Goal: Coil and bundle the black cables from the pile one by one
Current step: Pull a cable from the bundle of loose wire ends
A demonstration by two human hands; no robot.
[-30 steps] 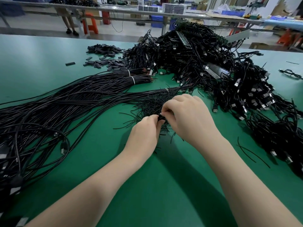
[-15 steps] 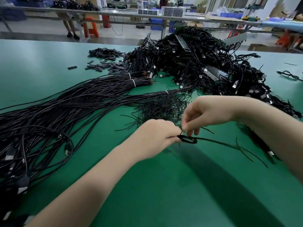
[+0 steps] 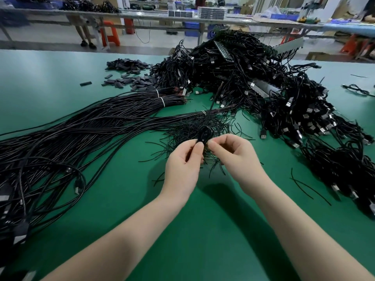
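My left hand [image 3: 183,159] and my right hand [image 3: 236,157] are close together above the green table [image 3: 203,230]. Between their fingertips they pinch a small black cable coil [image 3: 205,134]; one strand of it runs up and away toward the pile. The big tangled pile of black cables [image 3: 263,88] with silver USB plugs lies behind and to the right. Long straight black cables [image 3: 71,138], tied with white bands, stretch across the left side. A heap of thin black twist ties [image 3: 192,128] lies just beyond my hands.
Small dark flat pieces [image 3: 129,76] lie scattered at the back left. Loose black ties [image 3: 308,187] lie to the right of my right wrist. Another workbench [image 3: 142,17] and orange stools [image 3: 110,33] stand beyond the table's far edge.
My right hand has come back from the right to meet my left hand. Both hands rose and the cable, drawn out sideways before, now sits as a small loop between the fingertips.
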